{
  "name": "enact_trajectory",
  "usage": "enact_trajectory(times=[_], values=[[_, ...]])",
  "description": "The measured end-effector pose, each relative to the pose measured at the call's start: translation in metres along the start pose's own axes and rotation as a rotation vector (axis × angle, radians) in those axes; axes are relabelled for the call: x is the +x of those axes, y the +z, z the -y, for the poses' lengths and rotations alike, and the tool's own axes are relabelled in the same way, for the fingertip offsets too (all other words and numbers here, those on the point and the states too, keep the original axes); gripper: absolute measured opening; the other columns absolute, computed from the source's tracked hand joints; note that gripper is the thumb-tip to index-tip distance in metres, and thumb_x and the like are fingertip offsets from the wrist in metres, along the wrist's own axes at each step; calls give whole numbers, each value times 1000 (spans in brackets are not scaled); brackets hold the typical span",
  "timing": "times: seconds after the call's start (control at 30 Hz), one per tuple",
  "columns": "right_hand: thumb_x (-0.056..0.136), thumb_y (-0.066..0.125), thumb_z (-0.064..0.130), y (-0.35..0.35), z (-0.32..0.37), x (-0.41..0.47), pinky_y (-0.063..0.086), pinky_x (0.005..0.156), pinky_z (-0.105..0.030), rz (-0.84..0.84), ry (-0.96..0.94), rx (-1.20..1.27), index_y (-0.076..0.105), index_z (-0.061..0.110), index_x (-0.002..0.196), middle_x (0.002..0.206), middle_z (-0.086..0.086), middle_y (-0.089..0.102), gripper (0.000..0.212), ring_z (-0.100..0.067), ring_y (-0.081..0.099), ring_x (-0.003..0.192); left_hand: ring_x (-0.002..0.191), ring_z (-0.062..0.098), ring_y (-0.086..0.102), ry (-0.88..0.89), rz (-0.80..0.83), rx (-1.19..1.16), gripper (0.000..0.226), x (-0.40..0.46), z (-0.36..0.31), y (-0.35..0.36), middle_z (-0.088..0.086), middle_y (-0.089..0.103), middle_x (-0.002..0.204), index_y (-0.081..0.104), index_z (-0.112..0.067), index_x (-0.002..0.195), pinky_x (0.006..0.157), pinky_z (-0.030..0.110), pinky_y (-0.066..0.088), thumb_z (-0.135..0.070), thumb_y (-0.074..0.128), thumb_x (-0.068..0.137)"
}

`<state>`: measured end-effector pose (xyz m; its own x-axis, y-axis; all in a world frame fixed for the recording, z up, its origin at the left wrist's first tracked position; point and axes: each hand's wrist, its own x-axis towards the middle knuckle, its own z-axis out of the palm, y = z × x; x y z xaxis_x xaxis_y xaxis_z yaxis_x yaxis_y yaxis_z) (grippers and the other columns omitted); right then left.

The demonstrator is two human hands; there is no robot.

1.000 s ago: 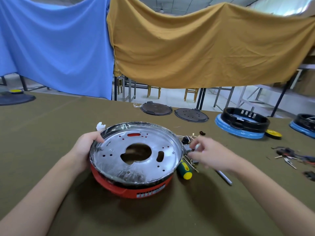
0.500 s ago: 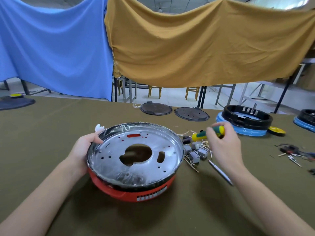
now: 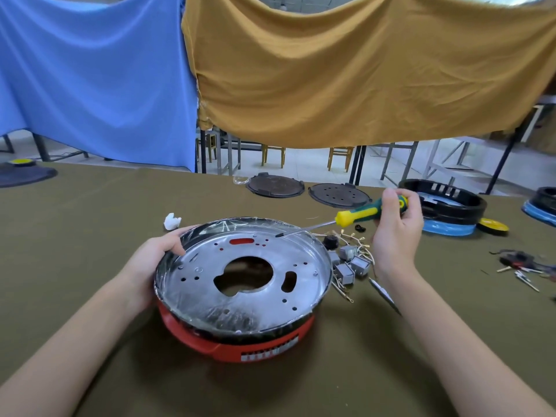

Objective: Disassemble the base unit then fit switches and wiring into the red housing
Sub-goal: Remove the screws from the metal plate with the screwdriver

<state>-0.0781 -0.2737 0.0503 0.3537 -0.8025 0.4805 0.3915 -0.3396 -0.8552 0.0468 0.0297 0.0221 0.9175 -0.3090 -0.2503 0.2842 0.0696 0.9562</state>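
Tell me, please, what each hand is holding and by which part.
The right hand grips the screwdriver by its handle. The left hand holds the metal pan by its left rim.

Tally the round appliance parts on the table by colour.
Red housing with metal plate: 1
Dark flat discs: 2
Black rings on blue bases: 2
Small yellow discs: 2
Total: 7

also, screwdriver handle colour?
Green and yellow screwdriver handle, gripped by the right hand; head view.
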Motion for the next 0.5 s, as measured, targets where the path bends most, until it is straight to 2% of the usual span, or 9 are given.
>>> enact_trajectory(times=[0.13, 0.3, 0.43, 0.5], values=[[89, 53, 32, 4, 24, 25, 28, 53, -23, 30, -160, -98, 50, 25, 74, 58, 15, 38, 17, -5, 32, 54, 99, 37, 49, -8, -21, 4, 57, -1, -1, -1, 21, 53, 112, 42, 10, 141, 89, 51, 40, -8, 45, 87], [82, 54, 25, 13, 58, 55, 26, 47, -23, 192, -403, -197, 49, 16, 72, 53, 12, 34, 14, -8, 30, 52, 100, 38, 53, 11, -22, 22, 58, 1, 1, -3, 23, 56, 114, 44, 8, 139, 91, 53, 43, -9, 44, 84], [79, 53, 26, 20, 62, 55, 27, 49, -24, 266, -468, -288, 51, 13, 72, 52, 10, 34, 15, -8, 30, 53, 104, 40, 57, 18, 19, 18, 57, 4, 3, -6, 31, 58, 131, 50, 3, 137, 101, 60, 43, -11, 46, 83], [78, 53, 26, 21, 64, 55, 26, 49, -25, 263, -479, -301, 51, 12, 72, 52, 10, 33, 16, -8, 30, 53, 102, 39, 56, 17, 30, 19, 62, 5, 4, -7, 32, 57, 129, 48, 5, 138, 102, 62, 42, -13, 50, 79]])
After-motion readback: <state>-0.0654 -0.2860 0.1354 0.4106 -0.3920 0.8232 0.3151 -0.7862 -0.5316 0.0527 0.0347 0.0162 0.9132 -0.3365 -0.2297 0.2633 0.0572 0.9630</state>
